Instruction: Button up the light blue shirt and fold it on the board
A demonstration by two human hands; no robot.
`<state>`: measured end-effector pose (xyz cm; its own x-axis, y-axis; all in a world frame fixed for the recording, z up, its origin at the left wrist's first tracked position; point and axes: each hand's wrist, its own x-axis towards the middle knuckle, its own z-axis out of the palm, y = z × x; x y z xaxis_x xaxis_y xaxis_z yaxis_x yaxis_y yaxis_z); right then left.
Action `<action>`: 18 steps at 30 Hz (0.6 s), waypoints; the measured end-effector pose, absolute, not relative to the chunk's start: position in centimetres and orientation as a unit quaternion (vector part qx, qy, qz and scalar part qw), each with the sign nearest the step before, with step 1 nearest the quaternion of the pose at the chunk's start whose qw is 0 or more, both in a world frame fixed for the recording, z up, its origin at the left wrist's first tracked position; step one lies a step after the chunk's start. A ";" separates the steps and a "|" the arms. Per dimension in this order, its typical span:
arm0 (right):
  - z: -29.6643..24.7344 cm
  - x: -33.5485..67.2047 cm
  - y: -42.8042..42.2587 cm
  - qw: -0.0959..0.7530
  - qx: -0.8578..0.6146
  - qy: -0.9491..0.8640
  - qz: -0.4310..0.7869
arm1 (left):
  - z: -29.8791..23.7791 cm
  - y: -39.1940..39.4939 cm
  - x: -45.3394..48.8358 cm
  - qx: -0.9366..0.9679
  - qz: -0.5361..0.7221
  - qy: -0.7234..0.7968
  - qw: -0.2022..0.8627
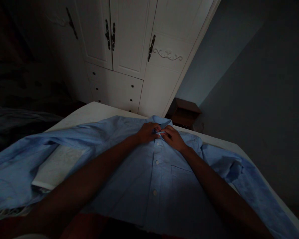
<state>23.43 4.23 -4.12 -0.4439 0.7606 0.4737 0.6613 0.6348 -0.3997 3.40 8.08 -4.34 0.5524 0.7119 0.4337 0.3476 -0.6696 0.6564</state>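
Note:
A light blue button-up shirt (139,172) lies front up on a white table (89,113), collar at the far end, sleeves spread to both sides. My left hand (148,132) and my right hand (173,137) meet at the collar, just below it, fingers curled and pinching the fabric at the top button. White buttons run down the placket toward me. A chest pocket sits under my right forearm.
A white wardrobe (129,49) with dark handles and small drawers stands behind the table. A brown wooden nightstand (184,113) sits to its right by a blue-grey wall. Dark bedding (17,119) lies at the left. The room is dim.

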 end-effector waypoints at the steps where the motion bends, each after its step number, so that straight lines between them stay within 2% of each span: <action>1: -4.1 23.4 4.3 0.323 -0.418 -0.845 0.082 | -4.3 8.0 3.4 0.846 0.351 0.314 0.251; 11: -4.4 23.8 4.9 0.345 -0.409 -0.836 0.121 | -2.8 6.5 3.4 0.896 0.234 0.360 0.110; 18: -4.4 23.6 4.7 0.336 -0.410 -0.840 0.113 | -2.7 6.5 3.3 0.903 0.205 0.361 0.113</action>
